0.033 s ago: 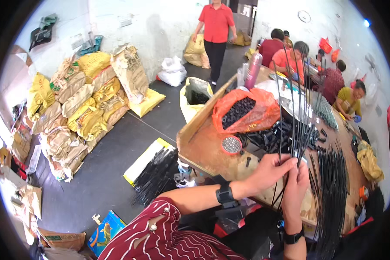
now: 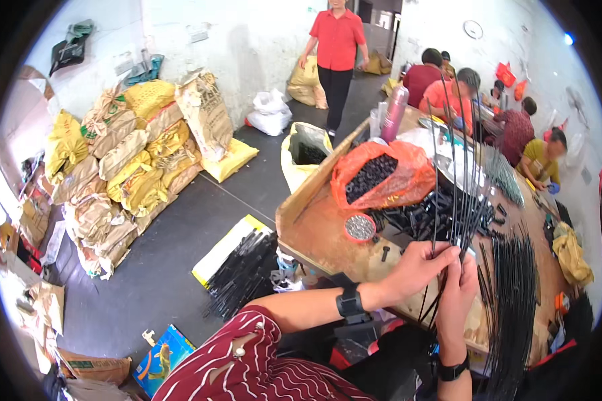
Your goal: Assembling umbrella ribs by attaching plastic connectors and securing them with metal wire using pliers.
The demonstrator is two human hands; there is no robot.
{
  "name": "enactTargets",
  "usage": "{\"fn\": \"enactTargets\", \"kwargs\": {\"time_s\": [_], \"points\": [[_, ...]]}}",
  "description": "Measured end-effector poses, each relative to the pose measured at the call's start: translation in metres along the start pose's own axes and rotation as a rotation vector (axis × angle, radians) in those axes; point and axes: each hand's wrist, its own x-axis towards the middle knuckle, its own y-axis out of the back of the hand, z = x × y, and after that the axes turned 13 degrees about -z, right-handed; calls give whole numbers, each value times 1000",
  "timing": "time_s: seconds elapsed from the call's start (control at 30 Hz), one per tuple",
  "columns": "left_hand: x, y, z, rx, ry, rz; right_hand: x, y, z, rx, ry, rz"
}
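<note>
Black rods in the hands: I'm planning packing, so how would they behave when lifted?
The black rods are probably fairly stiff, rising above the left hand and right hand with little sag. Being slender, each is likely light. Their fanned upper ends suggest they may splay.

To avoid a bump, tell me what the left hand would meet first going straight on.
Beyond the black rods the left hand pinches, it would probably meet the right hand; depth is unclear.

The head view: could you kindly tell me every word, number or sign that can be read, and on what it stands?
None is clear enough to quote.
Upright brown sack: print, too blurred to read.
Wall clock: face too small to read.
</note>
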Motion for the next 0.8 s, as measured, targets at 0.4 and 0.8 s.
{"fn": "enactTargets", "kwargs": {"time_s": [0.4,0.8], "points": [[11,10,2,365,-11,159,1,1,6,-152,31,-53],[9,20,28,-108,256,-12,52,78,-13,75,245,358]]}}
